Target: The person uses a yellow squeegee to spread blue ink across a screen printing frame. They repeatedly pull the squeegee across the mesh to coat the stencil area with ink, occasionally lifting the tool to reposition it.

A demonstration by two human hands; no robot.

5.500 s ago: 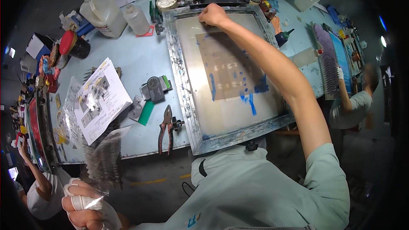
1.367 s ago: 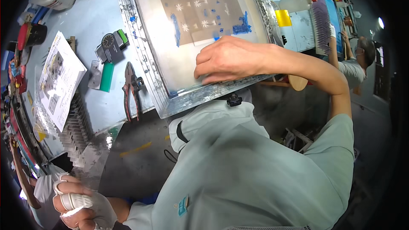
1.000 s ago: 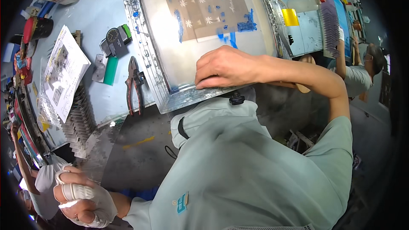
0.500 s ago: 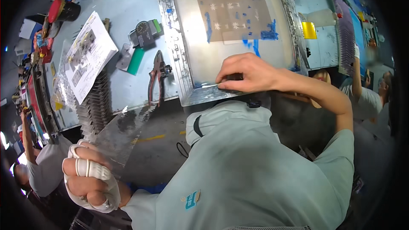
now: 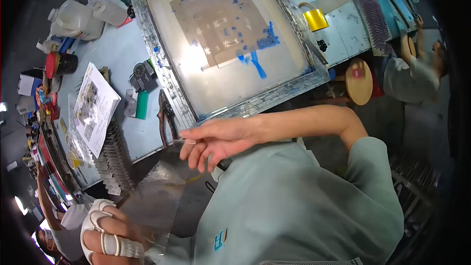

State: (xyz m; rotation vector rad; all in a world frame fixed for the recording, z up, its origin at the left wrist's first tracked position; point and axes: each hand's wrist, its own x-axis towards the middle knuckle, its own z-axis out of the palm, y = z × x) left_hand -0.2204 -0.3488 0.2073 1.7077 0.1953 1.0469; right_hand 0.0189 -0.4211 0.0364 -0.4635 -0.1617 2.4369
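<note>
1. Two hands hold a clear film (image 5: 154, 194), stretched between them off the table's (image 5: 117, 51) near edge.
2. The left hand (image 5: 115, 230), wearing white bands (image 5: 120, 246), has its fingers curled closed on the film's lower end; glare blurs where that edge runs.
3. The right hand (image 5: 221, 141) pinches the upper corner between thumb and forefinger, other fingers bent.
4. Beside it lie pliers (image 5: 165, 108) and, beyond, the screen frame (image 5: 165, 71).
5. A paper (image 5: 95, 105) lies farther left.
</note>
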